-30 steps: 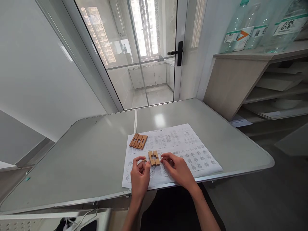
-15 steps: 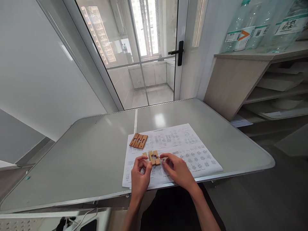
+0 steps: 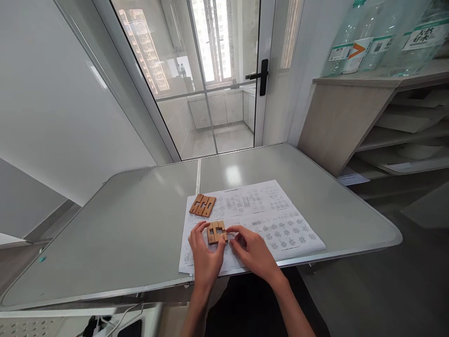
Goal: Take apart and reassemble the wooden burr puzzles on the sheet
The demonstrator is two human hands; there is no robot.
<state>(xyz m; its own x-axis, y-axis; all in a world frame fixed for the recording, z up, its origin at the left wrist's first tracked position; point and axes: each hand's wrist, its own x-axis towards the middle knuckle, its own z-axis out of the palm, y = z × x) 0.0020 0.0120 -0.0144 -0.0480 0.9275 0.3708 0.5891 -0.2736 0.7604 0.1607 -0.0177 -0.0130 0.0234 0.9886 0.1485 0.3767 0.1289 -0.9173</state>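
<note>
Light-brown notched wooden puzzle pieces (image 3: pixel 215 226) lie side by side on a printed sheet (image 3: pixel 242 206), with openings between them. My left hand (image 3: pixel 206 255) curls round their left and near sides, index finger at the far left corner and thumb at the near edge. My right hand (image 3: pixel 255 249) presses the right side with bent index finger and thumb. Between them the two hands hold the pieces together. Farther up the sheet, darker notched wooden pieces (image 3: pixel 202 206) with black numbers rest in a row, untouched.
The sheet lies on a grey table (image 3: pixel 140 224) with a metal-trimmed edge. A glass door with a black handle (image 3: pixel 262 77) stands behind it. To the right, plastic bottles (image 3: pixel 342 54) stand on a wooden shelf (image 3: pixel 343 112). Cables (image 3: pixel 122 318) lie below at left.
The lighter pieces, with a gap at the left before, now sit close together and a little further left. My right hand has moved left with them, and my left hand has closed around their left side.
</note>
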